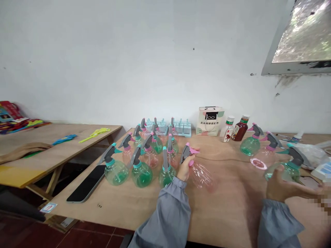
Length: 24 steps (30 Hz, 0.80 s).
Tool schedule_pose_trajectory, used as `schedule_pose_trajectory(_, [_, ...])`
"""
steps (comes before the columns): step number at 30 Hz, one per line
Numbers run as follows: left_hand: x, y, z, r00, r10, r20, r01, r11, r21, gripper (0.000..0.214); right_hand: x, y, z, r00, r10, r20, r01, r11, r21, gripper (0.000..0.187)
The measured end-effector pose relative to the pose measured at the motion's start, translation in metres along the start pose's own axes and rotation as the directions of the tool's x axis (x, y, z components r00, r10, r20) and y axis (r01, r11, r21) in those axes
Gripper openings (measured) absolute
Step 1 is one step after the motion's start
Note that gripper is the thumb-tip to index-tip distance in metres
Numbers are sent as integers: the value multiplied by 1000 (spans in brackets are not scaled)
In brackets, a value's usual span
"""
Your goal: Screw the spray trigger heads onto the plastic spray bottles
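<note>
My left hand (184, 168) is closed on the neck of a pink clear spray bottle (202, 177) with a grey and pink trigger head, held tilted over the table. Over at the right, my right hand (280, 187) has its thumb up and its fingers stretched sideways. Directly behind it is a green spray bottle (293, 168); whether they touch I cannot tell. Several more spray bottles, such as a green one (141, 175), stand grouped left of my left hand. Beyond my right hand are another green bottle (249, 146) and a pink bottle (267, 155).
A black phone (86, 184) lies on the wooden table (227, 206) at the left. Light blue racks (182, 127), a paper bag (209, 127) and two sauce bottles (241, 129) stand by the wall. Gloves lie on a second table (77, 148). A pink ring (258, 164) lies near the right bottles.
</note>
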State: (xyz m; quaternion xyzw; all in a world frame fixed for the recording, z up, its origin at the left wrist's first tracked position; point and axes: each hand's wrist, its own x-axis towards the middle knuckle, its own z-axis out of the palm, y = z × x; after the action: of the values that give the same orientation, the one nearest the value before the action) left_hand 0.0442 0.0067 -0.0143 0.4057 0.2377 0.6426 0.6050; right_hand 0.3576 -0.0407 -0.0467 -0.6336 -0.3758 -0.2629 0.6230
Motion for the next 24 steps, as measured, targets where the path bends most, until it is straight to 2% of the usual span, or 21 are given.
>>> schedule_pose_trajectory(2, [-1, 3, 1, 992, -117, 37, 119, 991, -55, 43, 11, 24, -5, 986, 151, -78, -153, 988, -21, 101])
schedule_pose_trajectory(5, [-4, 8, 1, 976, -199, 85, 206, 975, -88, 48, 14, 49, -1, 925, 373, -77, -377, 925, -53, 128])
schedule_pose_trajectory(7, [-6, 11, 1, 969, -211, 131, 224, 970, -93, 51, 13, 59, 5, 883, 467, -45, -469, 881, -63, 133])
schedule_pose_trajectory(9, [-8, 13, 0, 961, -214, 177, 231, 969, -82, 53, 10, 63, 11, 871, 489, -54, -492, 866, -93, 132])
schedule_pose_trajectory(13, [-9, 16, 1, 949, -206, 238, 230, 970, -75, 46, -6, 55, 29, 898, 436, -65, -440, 877, -195, 125])
schedule_pose_trajectory(16, [-12, 18, 5, 944, -216, 248, 237, 970, -57, 45, -28, 33, 50, 942, 331, 51, -317, 931, -182, 117])
schedule_pose_trajectory(18, [-14, 20, 8, 958, -197, 208, 210, 977, -40, 47, -44, 14, 64, 978, 137, 156, -123, 988, -92, 108])
schedule_pose_trajectory(20, [-16, 22, 10, 981, -151, 123, 156, 987, -33, 47, -59, -7, 77, 975, -5, 222, 7, 1000, -12, 101])
schedule_pose_trajectory(22, [-17, 22, 10, 994, -103, 46, 104, 994, -25, 47, -72, -25, 87, 966, -59, 252, 53, 998, 32, 96])
schedule_pose_trajectory(24, [-18, 22, 11, 997, -66, 31, 66, 998, 8, 45, -84, -42, 95, 963, -74, 260, 61, 996, 60, 91])
